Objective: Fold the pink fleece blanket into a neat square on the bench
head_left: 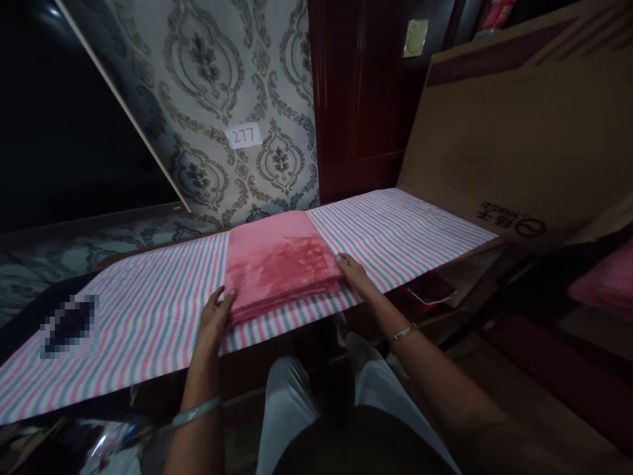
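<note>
A folded pink cloth [277, 264] lies in several layers on a striped cloth [163, 303], with a darker red patch on its top face. At its near left corner my left hand [216, 316] has the thumb on the edge and the fingers curled along the side. My right hand [351, 272] grips the right edge, thumb on top and the other fingers mostly hidden. Between the two hands the layered front edge of the pink cloth faces me.
A blurred dark object [72, 326] rests on the striped cloth at the left. Behind stand a large dark screen [84, 119] and a patterned wall with a "277" label [244, 136]. A big cardboard box [519, 132] stands at the right, and a red container [430, 290] sits below the table edge.
</note>
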`<action>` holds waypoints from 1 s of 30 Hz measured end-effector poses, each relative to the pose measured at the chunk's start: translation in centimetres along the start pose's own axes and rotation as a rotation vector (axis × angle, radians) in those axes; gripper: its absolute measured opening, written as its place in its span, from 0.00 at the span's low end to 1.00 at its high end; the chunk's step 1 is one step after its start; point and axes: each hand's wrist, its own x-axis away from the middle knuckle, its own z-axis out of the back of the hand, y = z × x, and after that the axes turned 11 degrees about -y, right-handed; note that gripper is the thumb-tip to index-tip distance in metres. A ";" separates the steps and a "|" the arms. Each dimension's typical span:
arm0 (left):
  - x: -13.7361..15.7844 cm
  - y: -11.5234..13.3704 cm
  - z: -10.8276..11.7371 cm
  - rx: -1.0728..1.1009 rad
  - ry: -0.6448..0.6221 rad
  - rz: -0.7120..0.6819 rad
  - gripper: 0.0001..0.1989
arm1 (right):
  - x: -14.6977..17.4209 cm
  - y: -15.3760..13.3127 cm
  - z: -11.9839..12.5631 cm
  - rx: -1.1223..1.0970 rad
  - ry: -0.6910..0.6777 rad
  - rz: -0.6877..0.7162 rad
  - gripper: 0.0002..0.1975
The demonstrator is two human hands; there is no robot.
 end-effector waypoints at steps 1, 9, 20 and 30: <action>-0.1 0.4 -0.1 0.025 -0.013 0.014 0.37 | -0.2 -0.3 0.0 -0.004 -0.029 -0.010 0.25; 1.1 2.2 -0.8 0.208 0.001 0.000 0.34 | 1.6 -0.4 -0.9 -0.337 -0.125 0.119 0.34; 1.5 1.1 0.1 0.154 0.018 0.109 0.34 | 3.3 0.4 0.0 -0.215 -0.079 0.305 0.23; 1.6 1.0 0.0 0.182 0.032 0.121 0.33 | 4.1 1.3 -0.1 -0.071 -0.116 0.552 0.24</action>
